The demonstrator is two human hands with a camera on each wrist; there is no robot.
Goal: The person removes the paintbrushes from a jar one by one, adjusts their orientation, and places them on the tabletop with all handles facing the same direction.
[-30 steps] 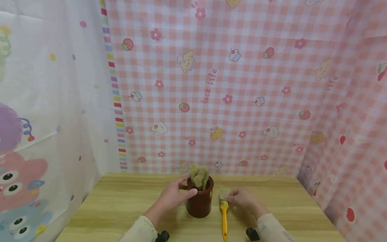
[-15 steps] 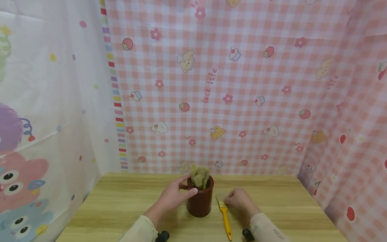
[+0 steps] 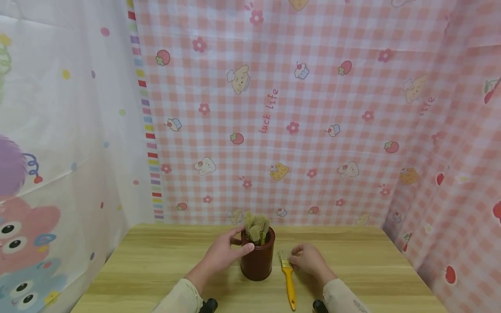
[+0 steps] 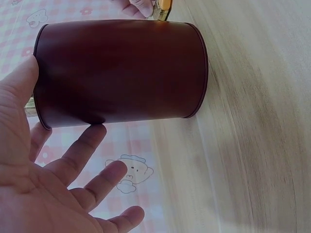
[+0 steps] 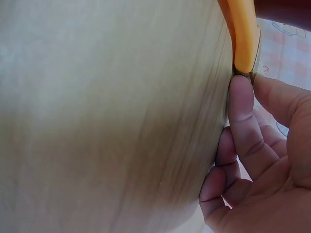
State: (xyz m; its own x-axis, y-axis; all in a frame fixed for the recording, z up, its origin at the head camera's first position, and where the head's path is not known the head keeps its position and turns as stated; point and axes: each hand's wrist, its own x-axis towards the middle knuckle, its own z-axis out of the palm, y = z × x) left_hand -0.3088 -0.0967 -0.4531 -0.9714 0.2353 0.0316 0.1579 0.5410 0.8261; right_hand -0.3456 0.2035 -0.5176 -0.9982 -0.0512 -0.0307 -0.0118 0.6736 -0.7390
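Note:
A dark brown cylindrical holder stands upright on the table, with several pale-bristled paintbrushes in it, bristles up. My left hand holds its rim from the left, thumb at the front edge. In the left wrist view the middle fingertip meets the holder's side and the other two fingers are spread free. To the right of the holder lies a paintbrush with a yellow handle, bristles pointing away from me. The thumb and index finger of my right hand pinch it near the metal band; the remaining fingers are bent against the tabletop.
The wood-grain table ends at a pink checked curtain behind. A white printed curtain hangs on the left, and more pink cloth on the right. Black straps or mounts show at both wrists.
The paintbrush has turned, its bristle end swinging left toward the holder. My right hand has moved slightly left along with it. The left hand and holder have stayed put.

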